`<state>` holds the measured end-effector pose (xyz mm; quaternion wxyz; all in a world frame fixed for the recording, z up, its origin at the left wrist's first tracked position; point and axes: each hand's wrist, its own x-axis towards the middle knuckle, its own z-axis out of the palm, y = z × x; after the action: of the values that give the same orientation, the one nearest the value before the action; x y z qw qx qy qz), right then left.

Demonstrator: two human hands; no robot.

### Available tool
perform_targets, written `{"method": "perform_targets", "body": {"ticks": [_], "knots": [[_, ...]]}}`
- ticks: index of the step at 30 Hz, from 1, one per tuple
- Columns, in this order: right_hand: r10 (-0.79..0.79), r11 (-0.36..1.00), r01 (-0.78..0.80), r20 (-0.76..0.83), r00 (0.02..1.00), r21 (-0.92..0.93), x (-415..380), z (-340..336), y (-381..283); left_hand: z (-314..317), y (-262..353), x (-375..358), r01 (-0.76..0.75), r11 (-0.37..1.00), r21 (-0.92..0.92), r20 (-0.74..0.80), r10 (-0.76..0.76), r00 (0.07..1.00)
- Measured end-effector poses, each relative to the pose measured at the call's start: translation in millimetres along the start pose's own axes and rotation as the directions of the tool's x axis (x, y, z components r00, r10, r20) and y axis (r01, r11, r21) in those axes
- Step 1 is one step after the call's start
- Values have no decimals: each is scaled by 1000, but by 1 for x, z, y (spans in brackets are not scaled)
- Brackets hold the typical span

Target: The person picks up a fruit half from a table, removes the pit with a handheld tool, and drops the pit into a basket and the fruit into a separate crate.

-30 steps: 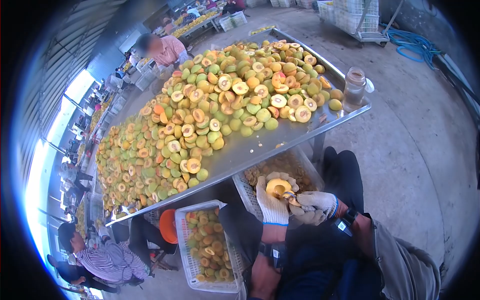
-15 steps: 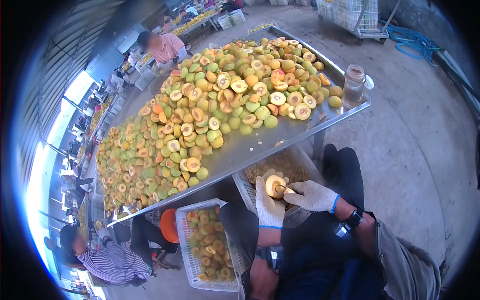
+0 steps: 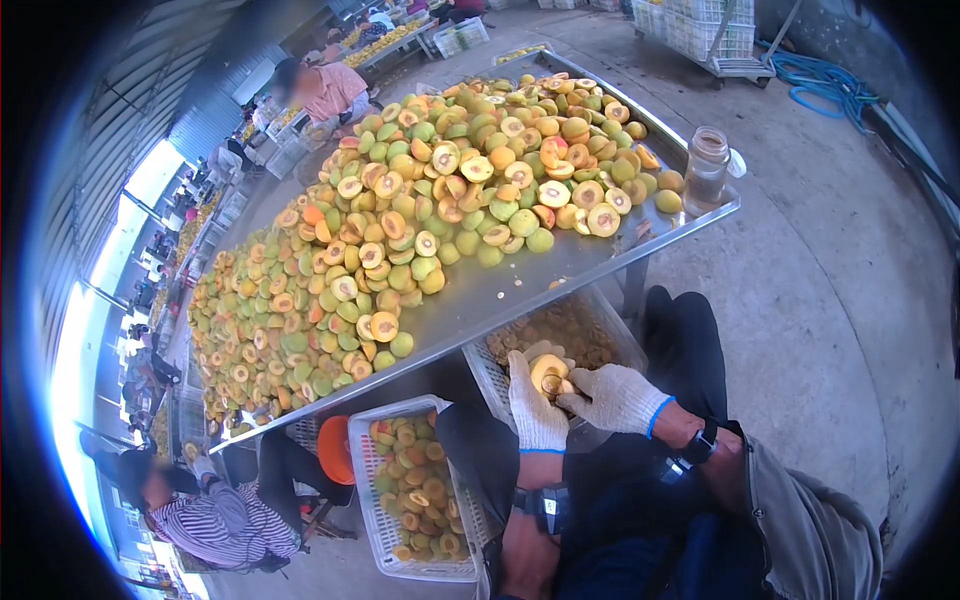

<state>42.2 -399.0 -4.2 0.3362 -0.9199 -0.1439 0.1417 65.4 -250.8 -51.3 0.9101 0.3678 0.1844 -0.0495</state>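
Note:
My left hand (image 3: pixel 538 408), in a white knit glove with a blue cuff, cups a halved yellow peach (image 3: pixel 549 372), cut face up. My right hand (image 3: pixel 615 396), gloved the same way, is closed on a small pitting tool (image 3: pixel 553 386) with a curved metal end. That end is at the cut face, in the hollow around the stone; the handle is hidden in my fingers. Both hands are over the near end of a white crate (image 3: pixel 487 378) with brown peach stones and scraps in it. Above them, a metal table (image 3: pixel 470 312) bears a large heap of halved peaches (image 3: pixel 440 190).
A lidless clear jar (image 3: pixel 707 170) stands at the table's right corner. Left of my knee is a white basket (image 3: pixel 365 480) of peach halves, beside an orange bowl (image 3: pixel 336 450). Co-workers (image 3: pixel 225 520) sit on the left; stacked crates (image 3: pixel 700 28) stand on a trolley behind.
My right hand has moved slightly left and turned, bringing the tool further into the peach half. My left hand still holds the fruit in nearly the same place.

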Motion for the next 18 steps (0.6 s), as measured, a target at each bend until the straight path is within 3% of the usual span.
{"method": "perform_targets", "body": {"ticks": [5,7,10,18], "knots": [[16,996,-20,-52,999,-87,-3,0,0,4,-2,-2,-8,1000,-6,-39,8,999],[13,992,-15,-17,1000,-126,-3,-8,-1,2,-1,-2,-17,990,140,-47,24,999],[40,981,-36,17,999,-190,0,-10,0,3,-3,2,17,987,158,-105,0,994],[14,990,-17,-24,1000,-142,8,12,23,-2,-9,5,18,991,135,-128,0,992]]}}
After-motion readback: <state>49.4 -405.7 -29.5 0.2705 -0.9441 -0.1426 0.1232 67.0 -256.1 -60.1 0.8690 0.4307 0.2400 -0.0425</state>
